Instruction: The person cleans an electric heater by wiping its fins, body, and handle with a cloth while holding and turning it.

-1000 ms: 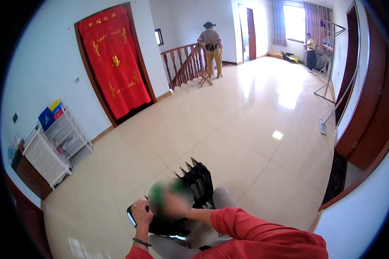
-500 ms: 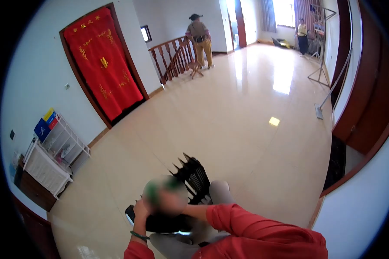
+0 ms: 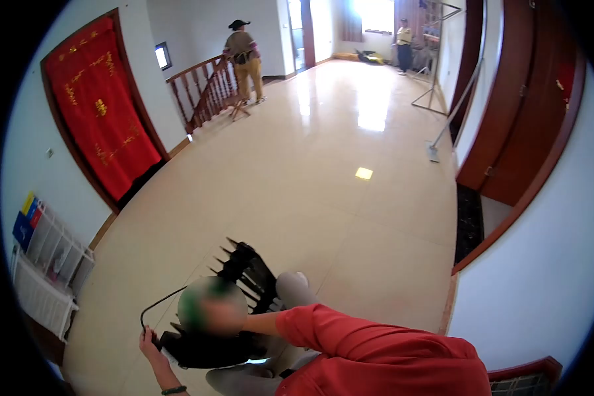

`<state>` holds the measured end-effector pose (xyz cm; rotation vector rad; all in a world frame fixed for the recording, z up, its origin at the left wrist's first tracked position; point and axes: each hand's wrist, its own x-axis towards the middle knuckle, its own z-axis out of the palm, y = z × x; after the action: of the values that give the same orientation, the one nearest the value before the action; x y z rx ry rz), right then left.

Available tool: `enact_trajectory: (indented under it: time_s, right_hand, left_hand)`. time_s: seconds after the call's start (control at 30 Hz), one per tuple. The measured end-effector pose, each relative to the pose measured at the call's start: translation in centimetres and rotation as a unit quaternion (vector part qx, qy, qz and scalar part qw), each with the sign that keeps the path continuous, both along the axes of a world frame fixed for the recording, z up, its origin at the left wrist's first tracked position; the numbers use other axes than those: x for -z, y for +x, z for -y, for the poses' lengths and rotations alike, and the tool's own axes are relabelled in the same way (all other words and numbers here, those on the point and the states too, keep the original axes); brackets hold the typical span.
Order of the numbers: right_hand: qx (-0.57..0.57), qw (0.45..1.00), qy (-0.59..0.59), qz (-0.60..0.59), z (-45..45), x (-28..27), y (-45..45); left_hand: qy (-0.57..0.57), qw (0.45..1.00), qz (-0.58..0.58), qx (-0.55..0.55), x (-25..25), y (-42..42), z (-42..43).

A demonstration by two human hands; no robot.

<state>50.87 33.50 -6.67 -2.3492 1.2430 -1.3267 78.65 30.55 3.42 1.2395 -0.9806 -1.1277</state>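
Head view, the only one: the black slatted thing (image 3: 247,270) sits low in front of you, by your grey trouser leg (image 3: 294,290) — prob. kept close to the body so the legs help steady it. Its spiky ends fan up and away from you, toward the open floor (image 3: 310,198); the part nearer your lap is dark and hard to read.

Your left hand (image 3: 152,346) has its fingers curled on the lower end of a thin black bar (image 3: 157,305), which arcs up toward the blurred patch. It's out at the side, prob. b/c that's where the bar's end is. Your right forearm (image 3: 262,323) reaches across from the red sleeve (image 3: 376,336) into that patch, so the right hand is hidden — can't tell if it's gripping or what it's on.

Farther off, the mop (image 3: 431,152) stands head-down w/ its handle tilted up by the wall, prob. to stay out of the walkway. The red cloth (image 3: 99,105) hangs over the doorway, prob. as a screen. A person in a dark hat (image 3: 244,59) stands by the railing (image 3: 208,92), well apart from you.
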Motion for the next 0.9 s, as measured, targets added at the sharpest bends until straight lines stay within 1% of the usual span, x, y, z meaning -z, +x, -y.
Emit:
enact_trajectory:
  time_s: [0.03, 0.07, 0.1, 0.13, 0.17, 0.23, 0.27, 0.33, 0.37, 0.43, 0.57, 0.63, 0.67, 0.73, 0.77, 0.83, 0.9]
  right_hand:
    - [-0.007, 1.000, -0.026, -0.005, 0.0, 0.1, -0.1]
    - [0.003, 0.999, -0.040, -0.003, -0.1, 0.2, -0.1]
    - [0.007, 0.999, -0.040, -0.007, -1.2, -2.3, -0.6]
    - [0.006, 0.998, 0.063, -0.012, -3.1, -6.8, -1.8]
    - [0.004, 0.986, 0.166, -0.016, -4.3, -9.4, -2.5]
    - [-0.004, 0.985, 0.168, -0.026, -4.4, -8.9, -2.2]
    - [-0.002, 0.987, 0.151, -0.045, -4.5, -8.6, -2.0]
    - [-0.006, 0.989, 0.134, -0.067, -4.5, -8.7, -2.3]
    - [-0.004, 0.989, 0.133, -0.070, -4.5, -8.7, -2.5]
    - [-0.014, 0.984, 0.160, -0.075, -4.5, -8.9, -2.3]
    - [-0.010, 0.983, 0.165, -0.083, -4.3, -8.1, -2.1]
    - [-0.003, 0.989, 0.130, -0.064, -4.4, -7.8, -1.9]
    - [-0.002, 0.989, 0.132, -0.065, -4.5, -7.6, -2.0]
    - [-0.001, 0.989, 0.133, -0.057, -4.6, -7.8, -2.0]
    - [-0.002, 0.989, 0.135, -0.056, -4.5, -7.4, -1.9]
    - [-0.004, 0.995, 0.094, -0.044, -4.2, -6.8, -1.7]
    - [-0.002, 0.995, 0.094, -0.045, -4.0, -6.6, -1.6]
  left_hand:
    - [0.017, 0.993, 0.107, -0.054, 0.4, -0.5, -0.6]
    - [0.018, 0.993, 0.103, -0.048, 1.6, -0.5, -0.8]
    - [-0.027, 0.985, 0.162, -0.049, 2.7, -0.5, -1.0]
    - [-0.072, 0.971, 0.221, -0.050, 3.3, -0.5, -1.0]
    - [-0.072, 0.972, 0.218, -0.048, 3.4, -0.9, -1.1]
    - [-0.119, 0.948, 0.273, -0.114, 2.8, -2.4, -2.1]
    - [-0.120, 0.949, 0.268, -0.111, 2.9, -2.7, -2.2]
    - [-0.101, 0.880, 0.433, -0.170, 3.2, -3.2, -2.3]
    - [-0.101, 0.881, 0.429, -0.169, 3.5, -3.5, -2.3]
    - [-0.106, 0.860, 0.462, -0.190, 3.6, -3.5, -2.5]
    - [-0.062, 0.870, 0.448, -0.198, 2.8, -4.2, -2.8]
    - [-0.057, 0.874, 0.446, -0.184, 2.6, -4.3, -3.1]
    - [-0.055, 0.875, 0.446, -0.182, 3.2, -4.2, -3.0]
    - [-0.108, 0.862, 0.446, -0.215, 3.8, -4.1, -2.6]
    - [-0.107, 0.862, 0.447, -0.214, 4.0, -3.9, -2.6]
    - [-0.044, 0.866, 0.456, -0.202, 2.6, -4.6, -3.3]
    - [-0.054, 0.863, 0.461, -0.199, 2.7, -4.6, -3.4]
